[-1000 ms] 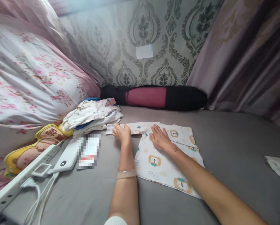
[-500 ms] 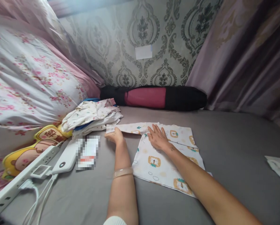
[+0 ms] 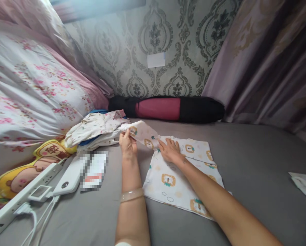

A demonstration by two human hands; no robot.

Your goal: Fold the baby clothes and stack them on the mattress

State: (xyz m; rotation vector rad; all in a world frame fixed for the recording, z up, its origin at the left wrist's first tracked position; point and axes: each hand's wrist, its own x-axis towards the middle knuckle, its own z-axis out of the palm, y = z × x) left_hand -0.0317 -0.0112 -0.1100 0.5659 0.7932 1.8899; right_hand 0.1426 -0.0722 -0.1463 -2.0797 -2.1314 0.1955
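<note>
A white child's shirt (image 3: 159, 191) printed with orange lion heads and green leaves lies spread on the grey sheet. My left hand (image 3: 128, 141), with a pale bangle (image 3: 131, 195) farther down the arm, pinches the end of its left sleeve (image 3: 142, 134) and holds it raised off the bed. On the shirt near the shoulder, where that sleeve begins, my right hand (image 3: 169, 149) rests with its fingers apart. Part of the shirt's lower right side is hidden under my right forearm.
Left of the sleeve is a pile of clothes (image 3: 96, 128). A white power strip (image 3: 22, 191), a power bank (image 3: 69, 177) with cables and a yellow cushion (image 3: 22, 171) sit at the left. Along the wall lies a black and red long bag (image 3: 158, 109). White cloth (image 3: 305, 184) shows far right.
My left hand has lifted the sleeve end off the bed, moving it up and slightly right. My right hand stays near the shoulder, its fingers shifted slightly.
</note>
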